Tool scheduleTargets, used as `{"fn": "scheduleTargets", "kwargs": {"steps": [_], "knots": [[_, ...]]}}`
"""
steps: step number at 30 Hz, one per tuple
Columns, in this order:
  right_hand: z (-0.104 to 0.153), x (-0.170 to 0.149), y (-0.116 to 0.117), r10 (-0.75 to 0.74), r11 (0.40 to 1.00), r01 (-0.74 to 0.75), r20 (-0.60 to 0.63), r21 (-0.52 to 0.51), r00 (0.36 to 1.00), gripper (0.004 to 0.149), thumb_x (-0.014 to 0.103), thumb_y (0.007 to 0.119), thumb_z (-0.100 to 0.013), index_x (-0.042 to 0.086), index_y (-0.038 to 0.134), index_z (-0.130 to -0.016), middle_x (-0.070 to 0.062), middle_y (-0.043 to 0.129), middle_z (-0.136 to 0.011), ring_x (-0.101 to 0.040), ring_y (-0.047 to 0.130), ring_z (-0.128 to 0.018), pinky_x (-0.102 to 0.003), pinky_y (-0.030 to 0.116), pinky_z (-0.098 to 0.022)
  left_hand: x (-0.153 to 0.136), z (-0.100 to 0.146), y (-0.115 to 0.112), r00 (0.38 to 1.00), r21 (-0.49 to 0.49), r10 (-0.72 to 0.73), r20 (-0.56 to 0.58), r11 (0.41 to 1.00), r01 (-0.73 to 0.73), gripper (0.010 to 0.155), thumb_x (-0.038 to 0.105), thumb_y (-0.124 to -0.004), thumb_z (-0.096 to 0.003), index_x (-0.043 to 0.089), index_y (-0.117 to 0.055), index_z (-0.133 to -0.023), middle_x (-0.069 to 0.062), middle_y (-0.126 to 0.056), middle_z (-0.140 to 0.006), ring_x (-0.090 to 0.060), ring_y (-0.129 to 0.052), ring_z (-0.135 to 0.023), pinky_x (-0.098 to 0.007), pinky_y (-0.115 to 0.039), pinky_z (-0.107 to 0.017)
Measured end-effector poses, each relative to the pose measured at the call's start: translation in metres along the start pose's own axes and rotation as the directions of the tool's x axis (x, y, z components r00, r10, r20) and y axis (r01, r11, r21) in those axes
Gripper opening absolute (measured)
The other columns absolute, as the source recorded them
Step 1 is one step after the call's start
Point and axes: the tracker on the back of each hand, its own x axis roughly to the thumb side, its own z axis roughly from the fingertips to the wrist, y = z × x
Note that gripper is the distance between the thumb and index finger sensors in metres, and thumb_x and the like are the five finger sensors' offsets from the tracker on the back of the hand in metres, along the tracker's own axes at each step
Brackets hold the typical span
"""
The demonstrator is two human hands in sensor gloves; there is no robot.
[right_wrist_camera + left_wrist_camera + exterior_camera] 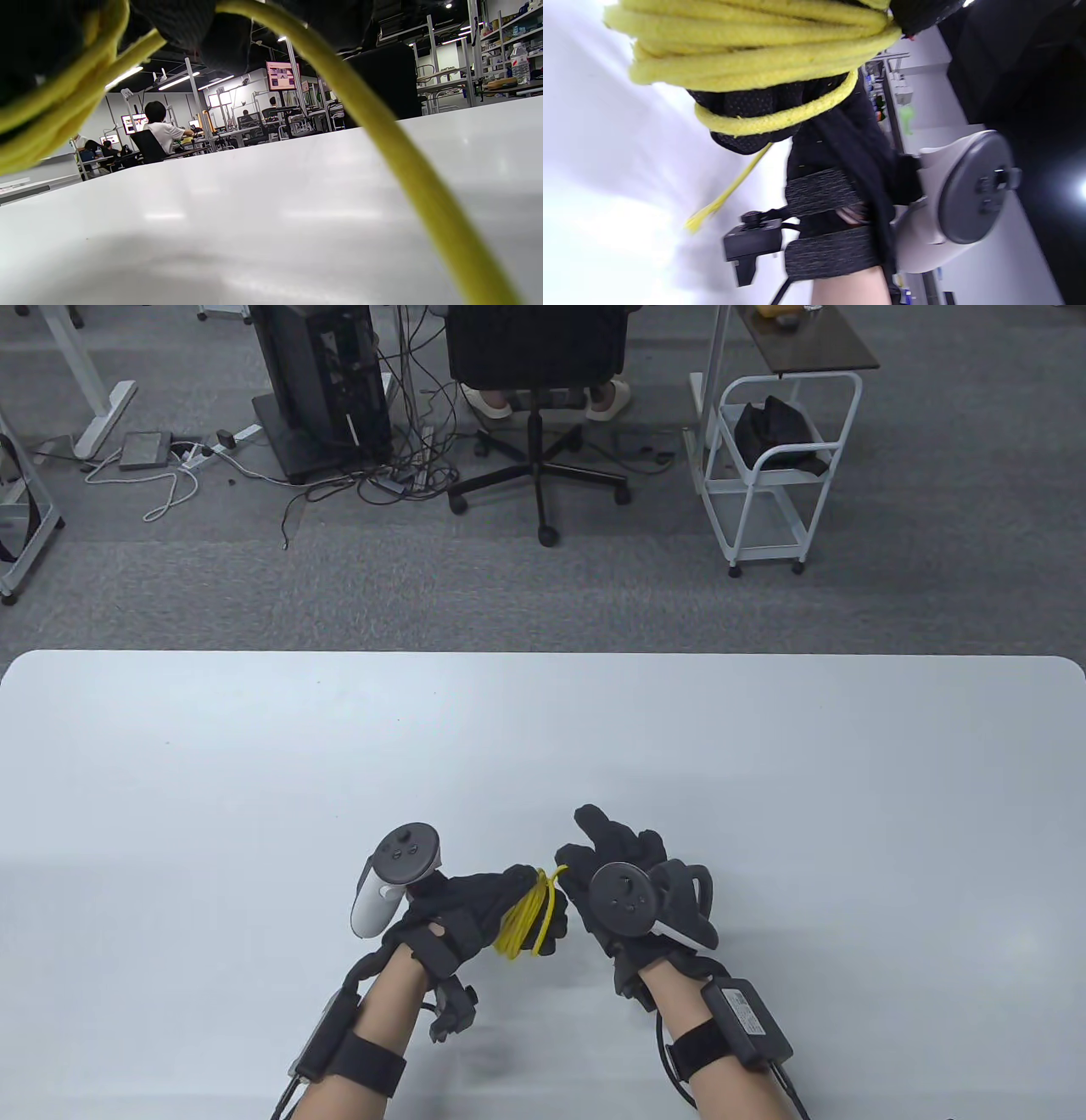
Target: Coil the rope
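A yellow rope (528, 918) is wound in several loops around the fingers of my left hand (501, 912), above the white table (254, 780). My right hand (585, 857) is just to the right of the coil, thumb and a finger pinching a strand at its top, the other fingers stretched forward. In the left wrist view the loops (746, 38) lie thick across the glove and a frayed loose end (712, 207) hangs down toward the table. In the right wrist view a single strand (382, 127) runs down from the fingers at the top edge.
The white table's far edge (543, 655) lies well beyond the hands. Past it on the floor stand an office chair (534, 398), a computer tower (322, 381) with cables, and a white trolley (772, 466).
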Motion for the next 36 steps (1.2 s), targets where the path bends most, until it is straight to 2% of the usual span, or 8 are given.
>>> {"fn": "scheduleTargets", "kwargs": {"steps": [7, 13, 17, 20, 24, 27, 36], "knots": [[0.0, 0.004, -0.006, -0.086, 0.995, 0.087, 0.014, -0.047, 0.996, 0.041, 0.038, 0.071, -0.058, 0.014, 0.074, -0.091, -0.021, 0.046, -0.115, -0.05, 0.065, -0.095, -0.077, 0.046, -0.066, -0.003, 0.0, 0.0, 0.984, 0.026, -0.128, -0.125, 0.991, 0.132, 0.064, 0.05, -0.047, -0.063, 0.012, -0.085, -0.098, -0.022, -0.097, -0.09, -0.035, -0.103, -0.071, -0.04, -0.079, -0.057], [0.0, 0.009, -0.008, -0.234, 0.97, 0.235, 0.025, -0.065, 0.972, 0.042, 0.038, 0.07, -0.058, 0.012, 0.073, -0.091, -0.022, 0.047, -0.115, -0.05, 0.066, -0.094, -0.077, 0.047, -0.065, -0.006, 0.003, 0.003, 0.987, 0.104, -0.085, -0.139, 0.99, 0.099, 0.068, 0.051, -0.043, -0.0623, 0.009, -0.081, -0.101, -0.025, -0.093, -0.094, -0.037, -0.1, -0.075, -0.042, -0.076, -0.059], [0.0, 0.018, -0.005, -0.316, 0.948, 0.318, 0.066, -0.024, 0.947, 0.043, 0.037, 0.068, -0.059, 0.01, 0.072, -0.093, -0.023, 0.045, -0.115, -0.051, 0.065, -0.094, -0.077, 0.046, -0.065, -0.009, 0.006, 0.007, 0.993, 0.164, -0.005, -0.121, 0.986, 0.025, 0.07, 0.052, -0.042, -0.0621, 0.008, -0.078, -0.103, -0.026, -0.09, -0.095, -0.038, -0.098, -0.076, -0.042, -0.076, -0.06], [0.0, 0.028, -0.002, -0.307, 0.951, 0.309, 0.115, -0.005, 0.945, 0.045, 0.036, 0.067, -0.059, 0.009, 0.069, -0.095, -0.023, 0.044, -0.115, -0.051, 0.065, -0.094, -0.077, 0.046, -0.065, -0.011, 0.01, 0.012, 0.993, 0.236, 0.08, -0.086, 0.97, -0.058, 0.07, 0.053, -0.042, -0.0621, 0.008, -0.076, -0.104, -0.026, -0.089, -0.096, -0.038, -0.098, -0.077, -0.042, -0.075, -0.061], [0.002, 0.037, 0.002, -0.254, 0.967, 0.254, 0.164, 0.02, 0.953, 0.044, 0.036, 0.067, -0.059, 0.01, 0.07, -0.094, -0.023, 0.043, -0.115, -0.051, 0.065, -0.095, -0.077, 0.046, -0.065, -0.011, 0.016, 0.019, 0.992, 0.335, 0.12, -0.045, 0.937, -0.098, 0.067, 0.054, -0.046, -0.0628, 0.009, -0.073, -0.105, -0.025, -0.087, -0.098, -0.036, -0.096, -0.079, -0.041, -0.074, -0.062], [0.003, 0.044, 0.006, -0.208, 0.978, 0.206, 0.187, 0.033, 0.96, 0.043, 0.037, 0.068, -0.059, 0.011, 0.071, -0.094, -0.023, 0.043, -0.116, -0.051, 0.064, -0.095, -0.077, 0.046, -0.065, -0.011, 0.018, 0.021, 0.99, 0.361, 0.139, -0.024, 0.925, -0.121, 0.065, 0.053, -0.052, -0.0627, 0.009, -0.069, -0.107, -0.024, -0.084, -0.101, -0.035, -0.096, -0.082, -0.04, -0.074, -0.064], [0.008, 0.061, 0.016, 0.056, 0.998, -0.058, 0.216, 0.006, 0.975, 0.041, 0.042, 0.07, -0.058, 0.016, 0.078, -0.089, -0.022, 0.043, -0.116, -0.052, 0.062, -0.096, -0.077, 0.044, -0.066, -0.008, 0.023, 0.026, 0.994, 0.471, 0.108, -0.031, 0.878, -0.081, 0.062, 0.053, -0.067, -0.0592, 0.012, -0.07, -0.106, -0.019, -0.088, -0.098, -0.028, -0.101, -0.078, -0.035, -0.08, -0.061]]}}
